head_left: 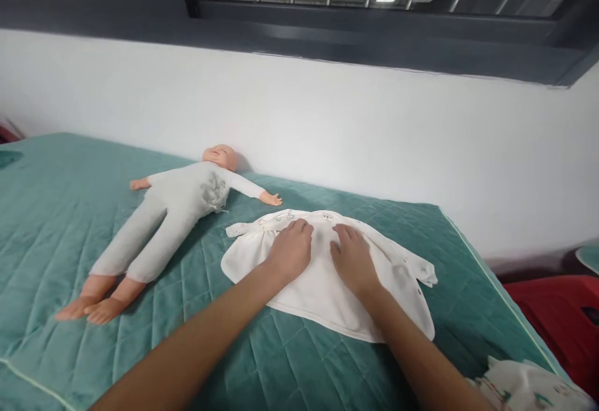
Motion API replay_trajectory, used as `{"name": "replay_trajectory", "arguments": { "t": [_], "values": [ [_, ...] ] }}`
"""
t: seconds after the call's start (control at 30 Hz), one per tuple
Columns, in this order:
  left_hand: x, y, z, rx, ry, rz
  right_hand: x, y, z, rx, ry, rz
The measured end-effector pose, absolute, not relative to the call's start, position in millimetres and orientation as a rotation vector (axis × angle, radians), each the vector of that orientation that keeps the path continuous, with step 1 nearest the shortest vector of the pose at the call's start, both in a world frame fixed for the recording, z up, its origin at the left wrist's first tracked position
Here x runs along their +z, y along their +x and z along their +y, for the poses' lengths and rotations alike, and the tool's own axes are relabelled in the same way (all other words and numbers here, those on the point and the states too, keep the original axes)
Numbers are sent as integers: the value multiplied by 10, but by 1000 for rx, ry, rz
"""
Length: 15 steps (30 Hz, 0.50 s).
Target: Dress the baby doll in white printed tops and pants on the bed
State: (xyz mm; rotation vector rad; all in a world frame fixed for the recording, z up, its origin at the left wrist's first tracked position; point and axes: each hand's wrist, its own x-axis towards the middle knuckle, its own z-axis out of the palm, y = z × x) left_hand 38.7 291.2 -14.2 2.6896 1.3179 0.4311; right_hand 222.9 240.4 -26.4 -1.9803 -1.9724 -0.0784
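A white baby dress (pixel 322 299) with long sleeves and small prints near its neckline lies spread on the green quilted cover. My left hand (pixel 292 250) is on its upper left part, fingers bent together and closed on the cloth near the neckline. On the upper right part rests my right hand (pixel 354 260), its thumb apart from the curved fingers. To the left, a baby doll (pixel 173 196) lies on its back, with a pale cloth body and bare hands and feet. One doll hand reaches close to the dress's left sleeve.
The green quilted cover (pixel 196 348) ends at a light-edged border on the right. Bunched printed cloth (pixel 533 386) lies at the lower right, near my right forearm. Beyond the edge stands a red chair or stool (pixel 556 311). A white wall (pixel 327 130) with a barred window runs behind.
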Motion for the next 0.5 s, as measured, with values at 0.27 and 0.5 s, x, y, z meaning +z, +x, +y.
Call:
{"name": "replay_trajectory", "arguments": {
  "t": [0.27, 0.5],
  "values": [
    [56, 240, 2976, 681, 2600, 1322, -50, 2128, 2322, 389, -1881, -1748],
    [465, -2211, 3452, 1080, 1845, 2099, 453, 642, 3825, 713, -1584, -1790]
  ]
}}
